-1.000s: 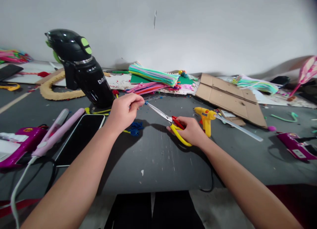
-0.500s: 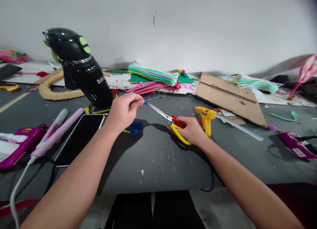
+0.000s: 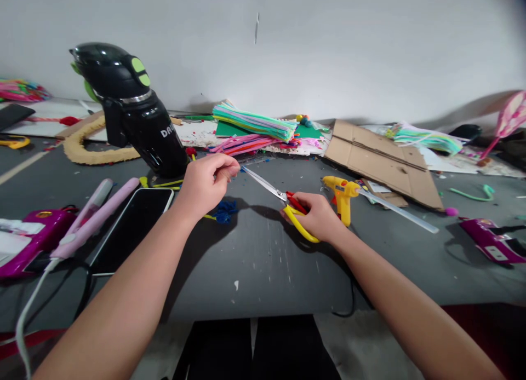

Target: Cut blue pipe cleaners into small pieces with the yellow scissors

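Note:
My left hand (image 3: 209, 183) is closed in a pinch over the table, with a small blue fuzzy piece (image 3: 242, 168) just showing at its fingertips. In my right hand (image 3: 314, 216) is a pair of scissors (image 3: 269, 187) with a red and yellow handle. The scissors' blades look nearly closed, and their tips reach the blue piece beside my left fingertips. Below my left hand, a blue fuzzy bundle (image 3: 224, 211) lies on the table, with a yellow stem partly hidden behind the wrist.
A black bottle (image 3: 143, 125) stands left, near a phone (image 3: 133, 229) and a pink straightener (image 3: 98, 218). A yellow glue gun (image 3: 342, 196) with a glue stick lies right of my right hand. Behind are pipe cleaners (image 3: 255, 121) and cardboard (image 3: 378, 161).
Less of the blue piece shows at my left fingertips, and the scissors' blades look closer together. Both hands have stayed nearly in place.

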The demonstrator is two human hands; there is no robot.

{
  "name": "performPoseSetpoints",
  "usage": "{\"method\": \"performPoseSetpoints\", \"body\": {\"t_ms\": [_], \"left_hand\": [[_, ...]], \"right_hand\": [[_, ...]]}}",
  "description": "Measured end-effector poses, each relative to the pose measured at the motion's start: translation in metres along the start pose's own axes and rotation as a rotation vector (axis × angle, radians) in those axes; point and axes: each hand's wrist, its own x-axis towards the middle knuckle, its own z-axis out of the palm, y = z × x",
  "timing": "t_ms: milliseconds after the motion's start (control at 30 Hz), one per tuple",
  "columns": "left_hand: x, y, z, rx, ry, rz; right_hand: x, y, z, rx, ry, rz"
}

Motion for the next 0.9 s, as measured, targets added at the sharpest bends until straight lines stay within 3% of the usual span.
{"method": "performPoseSetpoints", "body": {"t_ms": [900], "left_hand": [[-0.0002,-0.0018,-0.0007,-0.019,-0.003,0.014]], "right_hand": [[0.0004,-0.0008,0.0014,-0.063,0.018,-0.031]]}}
